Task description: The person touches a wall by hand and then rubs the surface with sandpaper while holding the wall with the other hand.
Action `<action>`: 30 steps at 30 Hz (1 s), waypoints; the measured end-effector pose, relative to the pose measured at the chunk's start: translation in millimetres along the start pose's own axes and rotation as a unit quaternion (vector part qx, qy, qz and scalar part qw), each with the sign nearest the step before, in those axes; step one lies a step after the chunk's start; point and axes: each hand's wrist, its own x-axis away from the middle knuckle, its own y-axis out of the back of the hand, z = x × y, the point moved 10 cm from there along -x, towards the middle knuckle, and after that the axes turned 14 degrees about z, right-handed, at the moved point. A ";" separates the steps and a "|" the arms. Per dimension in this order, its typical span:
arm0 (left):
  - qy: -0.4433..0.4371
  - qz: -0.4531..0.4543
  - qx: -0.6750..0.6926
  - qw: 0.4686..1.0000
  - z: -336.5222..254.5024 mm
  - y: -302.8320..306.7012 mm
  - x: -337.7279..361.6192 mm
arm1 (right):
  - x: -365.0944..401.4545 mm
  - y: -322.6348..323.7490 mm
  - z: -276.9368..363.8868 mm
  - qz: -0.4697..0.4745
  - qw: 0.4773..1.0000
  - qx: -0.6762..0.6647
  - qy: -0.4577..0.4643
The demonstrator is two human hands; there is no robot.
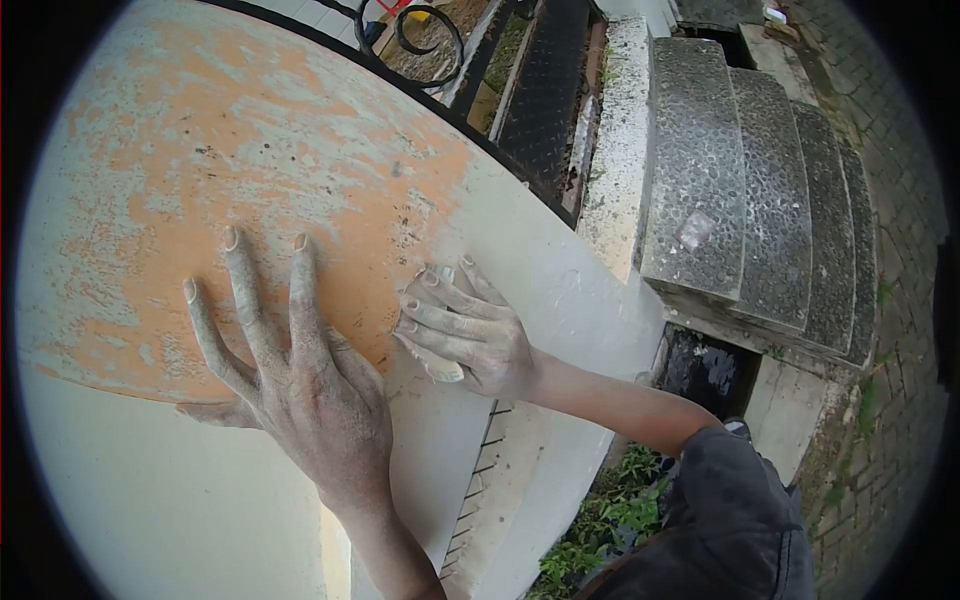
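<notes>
My left hand [318, 385], coated in pale dust, rests spread against the curved surface [130, 210], which shows patchy orange and pale green paint. Nothing shows in its grip. Just right of it, my right hand [475, 335] presses a small, pale, worn sheet [440, 368] against the surface, where the orange patch meets an off-white area. The fingers lie close together over the sheet, whose edges stick out above and below them; the thumb is hidden. Dust also covers the right fingers.
Black curled ironwork [440, 45] runs along the surface's upper edge. Speckled stone steps [697, 165] stand at right, with a small pale wrapper [695, 230] on one. Below them is a dark drain opening [708, 370]. Green plants [625, 510] grow near my dark sleeve [730, 500].
</notes>
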 end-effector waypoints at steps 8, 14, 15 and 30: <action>0.005 -0.008 -0.061 0.998 -5.0 0.7 1.3 | -3.3 57.5 -65.3 -0.205 0.973 0.000 -0.109; -0.001 -0.014 -0.068 0.998 -5.9 1.6 1.3 | 45.0 5.3 -39.1 0.033 0.997 0.075 0.002; 0.001 -0.015 -0.075 0.997 -6.2 1.5 1.4 | 35.6 22.7 -57.0 -0.026 0.995 0.084 -0.042; 0.013 0.001 -0.085 0.996 -5.4 0.3 2.9 | 7.7 53.3 -71.3 -0.146 0.979 0.109 -0.096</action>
